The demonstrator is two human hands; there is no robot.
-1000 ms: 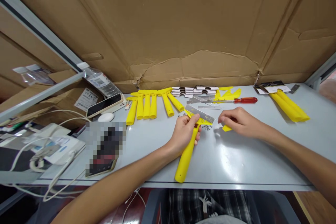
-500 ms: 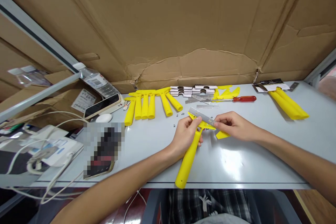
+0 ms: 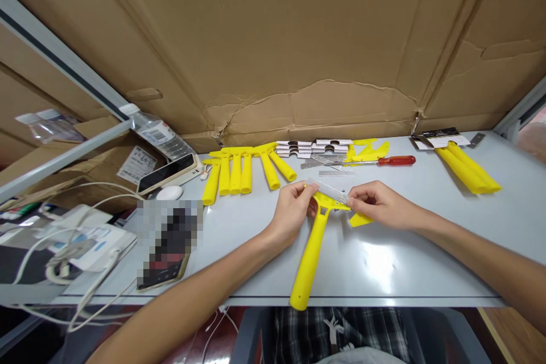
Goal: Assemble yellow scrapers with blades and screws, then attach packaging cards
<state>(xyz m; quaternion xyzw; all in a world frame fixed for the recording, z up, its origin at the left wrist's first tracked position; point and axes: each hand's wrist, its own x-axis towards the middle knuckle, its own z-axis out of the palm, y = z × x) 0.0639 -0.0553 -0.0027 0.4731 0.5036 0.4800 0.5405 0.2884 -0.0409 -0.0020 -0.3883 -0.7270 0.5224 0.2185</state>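
A yellow scraper [image 3: 310, 256] points its round handle toward the table's front edge. A thin metal blade [image 3: 328, 189] lies across its head. My left hand [image 3: 293, 207] is closed on the left end of the head and blade, thumb on top. Thumb and fingers of my right hand [image 3: 377, 205] pinch the blade's right end. Below the right fingers shows a flat yellow plastic piece [image 3: 360, 220]; whether that hand also holds it I cannot tell. Behind the hands lie loose metal blades [image 3: 336, 173] and a screwdriver [image 3: 396, 161] with a red handle.
Several yellow scraper handles [image 3: 235, 173] line the back left, beside stacked blade packs [image 3: 294, 149]. Yellow plastic pieces [image 3: 375, 152] lie near the screwdriver. More handles [image 3: 469, 168] are at right. Phones [image 3: 164, 276], cables [image 3: 87, 296] and a bottle [image 3: 156, 132] crowd the left.
My left hand has shifted its grip from the head's middle to its left end. The scraper's handle has swung slightly right. My right hand stays at the blade's right end.
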